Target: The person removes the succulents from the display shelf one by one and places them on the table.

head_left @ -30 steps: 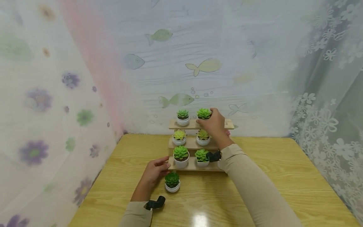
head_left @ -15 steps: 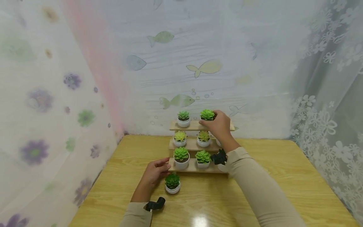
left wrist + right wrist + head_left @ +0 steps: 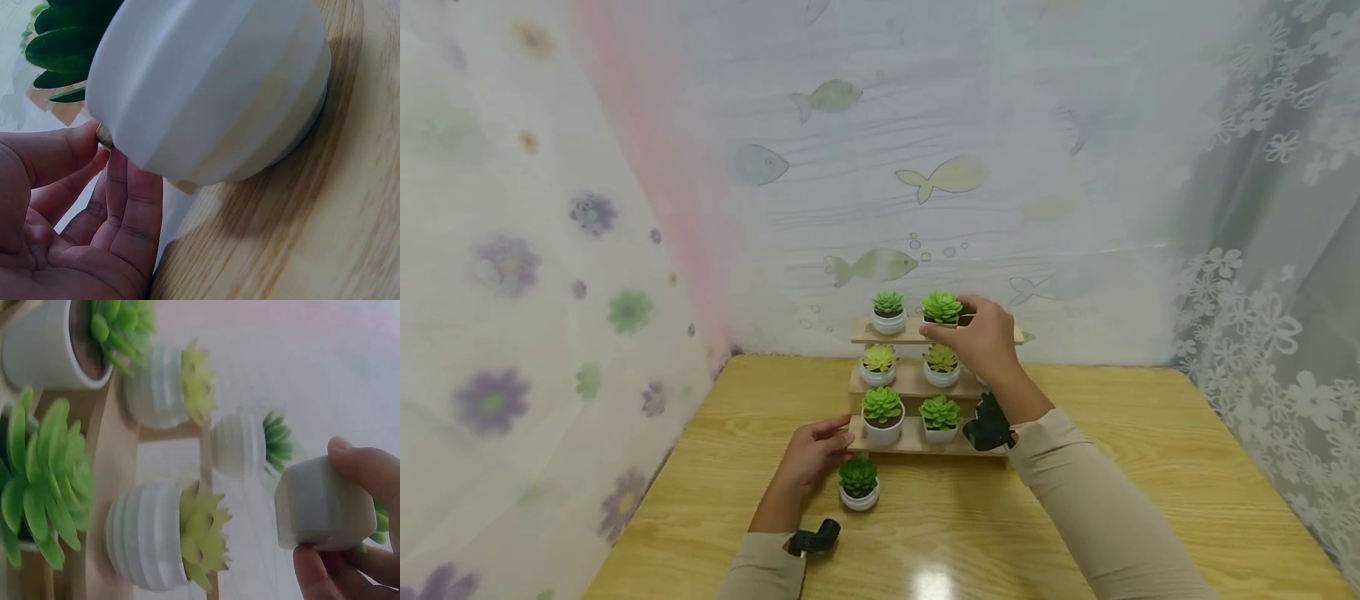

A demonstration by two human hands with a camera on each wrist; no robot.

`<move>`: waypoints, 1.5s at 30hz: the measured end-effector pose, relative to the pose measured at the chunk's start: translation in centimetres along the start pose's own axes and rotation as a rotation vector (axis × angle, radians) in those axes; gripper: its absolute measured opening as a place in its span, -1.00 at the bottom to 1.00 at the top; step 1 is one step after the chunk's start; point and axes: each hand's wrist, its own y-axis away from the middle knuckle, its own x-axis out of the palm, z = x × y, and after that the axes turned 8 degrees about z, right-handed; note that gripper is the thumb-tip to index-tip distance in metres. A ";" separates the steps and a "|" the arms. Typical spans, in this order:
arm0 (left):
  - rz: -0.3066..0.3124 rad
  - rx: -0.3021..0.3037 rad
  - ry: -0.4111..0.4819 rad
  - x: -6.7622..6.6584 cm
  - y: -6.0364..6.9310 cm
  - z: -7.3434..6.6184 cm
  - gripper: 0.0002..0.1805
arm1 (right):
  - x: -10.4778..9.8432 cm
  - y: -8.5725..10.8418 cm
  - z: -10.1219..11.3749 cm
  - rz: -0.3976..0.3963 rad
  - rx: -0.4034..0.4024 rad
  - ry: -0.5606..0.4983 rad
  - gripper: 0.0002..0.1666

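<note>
Succulent [image 3: 942,307] held at the top shelf [image 3: 863,332], right of another small plant [image 3: 889,312].
Its white pot [image 3: 322,505] looks light, hard and smooth, so hold the sides, not the leaves. The right hand [image 3: 988,335] pinches it, spread just enough to fit; the left hand [image 3: 812,452] pinches the left end of the bottom shelf [image 3: 912,435].

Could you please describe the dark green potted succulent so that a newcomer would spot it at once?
On the yellowish wood-grain table stands a three-tiered, pale wooden stand. Just in front of its lowest shelf, beside the left hand, is the dark green, leafy succulent in a ribbed white pot. It is the only plant in view sitting directly on the table.
</note>
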 end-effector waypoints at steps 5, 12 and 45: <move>-0.011 -0.009 -0.001 0.0 0.0 -0.1 -0.49 | 0.2 1.9 0.0 0.015 -0.002 -0.046 0.08; -0.014 -0.009 -0.002 0.0 0.1 -0.1 -0.49 | 0.7 5.0 -0.4 0.020 -0.023 -0.128 0.09; 0.010 0.008 0.000 -0.1 -0.1 0.2 -0.48 | 5.6 13.2 -3.9 0.098 0.001 -0.241 -0.18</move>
